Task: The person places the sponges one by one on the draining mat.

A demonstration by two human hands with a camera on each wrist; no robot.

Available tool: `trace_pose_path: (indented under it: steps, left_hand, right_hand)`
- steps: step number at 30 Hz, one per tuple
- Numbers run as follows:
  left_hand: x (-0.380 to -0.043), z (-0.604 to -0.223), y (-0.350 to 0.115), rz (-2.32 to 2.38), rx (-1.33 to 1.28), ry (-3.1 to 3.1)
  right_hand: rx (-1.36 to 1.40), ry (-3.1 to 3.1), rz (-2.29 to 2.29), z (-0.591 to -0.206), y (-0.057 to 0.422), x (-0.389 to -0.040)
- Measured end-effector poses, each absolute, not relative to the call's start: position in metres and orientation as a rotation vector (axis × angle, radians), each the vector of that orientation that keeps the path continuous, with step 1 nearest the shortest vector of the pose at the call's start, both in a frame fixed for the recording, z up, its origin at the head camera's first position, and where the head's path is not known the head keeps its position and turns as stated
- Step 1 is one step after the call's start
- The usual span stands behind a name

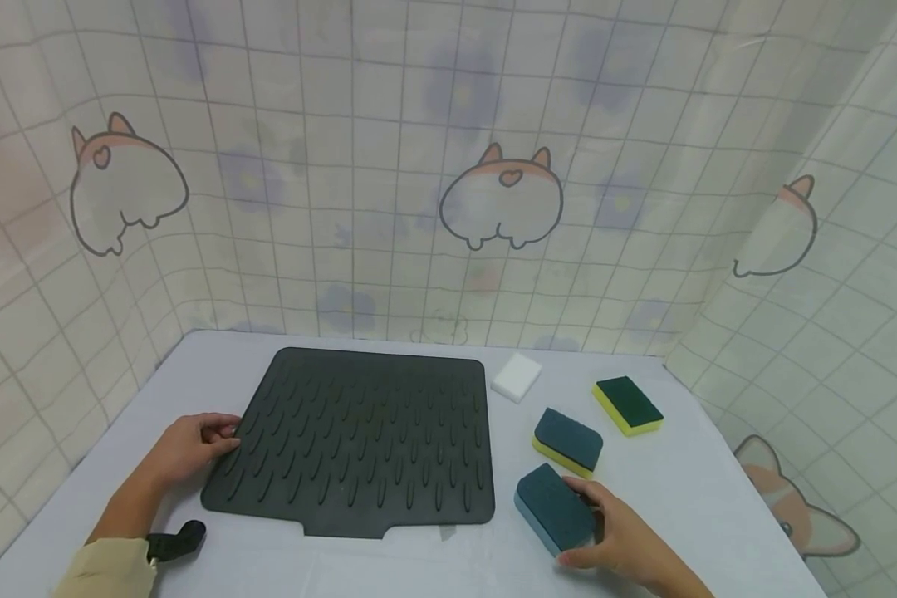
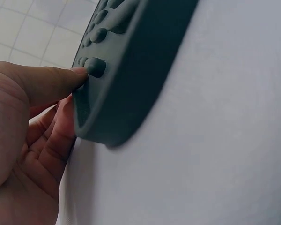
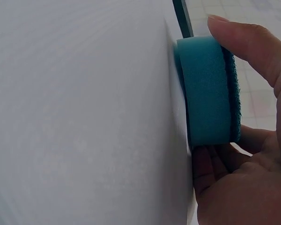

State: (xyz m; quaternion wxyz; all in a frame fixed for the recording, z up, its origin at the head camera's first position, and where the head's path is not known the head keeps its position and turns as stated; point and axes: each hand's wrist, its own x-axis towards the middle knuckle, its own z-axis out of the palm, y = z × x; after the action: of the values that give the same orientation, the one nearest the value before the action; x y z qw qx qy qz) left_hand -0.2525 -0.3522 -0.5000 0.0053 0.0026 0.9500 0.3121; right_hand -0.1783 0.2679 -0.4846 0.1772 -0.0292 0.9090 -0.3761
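Observation:
A dark rubber mat (image 1: 359,440) with rows of raised ridges lies on the white table. My left hand (image 1: 190,448) is at its left edge, and in the left wrist view the thumb (image 2: 56,82) presses on its top while the fingers reach the underside. To the mat's right, my right hand (image 1: 616,531) grips a blue sponge (image 1: 553,511) with a dark scouring layer on top. The right wrist view has the thumb at one end of this sponge (image 3: 208,91) and fingers at the other, close over the tabletop.
Just beyond the held sponge lies a yellow sponge with a blue-grey top (image 1: 568,440). Farther right is a yellow sponge with a dark green top (image 1: 628,404). A white block (image 1: 517,377) sits by the mat's far right corner. Tile-patterned curtains (image 1: 389,166) surround the table (image 1: 680,490).

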Motion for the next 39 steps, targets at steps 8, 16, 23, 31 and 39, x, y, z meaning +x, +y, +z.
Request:
trace_pose_path:
  steps: [8, 16, 23, 31, 39]
  left_hand:
    - [-0.2541, -0.5010, -0.3542, 0.975, 0.021, 2.959]
    - [-0.2522, -0.4986, -0.3529, 0.974, 0.034, 2.956]
    - [-0.2513, -0.4965, -0.3510, 0.964, 0.022, 2.960]
    - [-0.2515, -0.4959, -0.3521, 0.957, 0.046, 2.975]
    - [-0.2528, -0.4978, -0.3524, 0.952, 0.012, 2.962]
  right_hand:
    - [-0.012, 2.595, -1.077, -0.4865, 0.2652, -0.1782]
    - [-0.018, 2.604, -1.087, -0.4885, 0.2648, -0.1779]
    - [0.017, 2.611, -1.071, -0.4873, 0.2617, -0.1779]
    - [-0.022, 2.604, -1.111, -0.4835, 0.2621, -0.1780]
    - [-0.035, 2.539, -1.229, -0.4807, 0.2592, -0.1793]
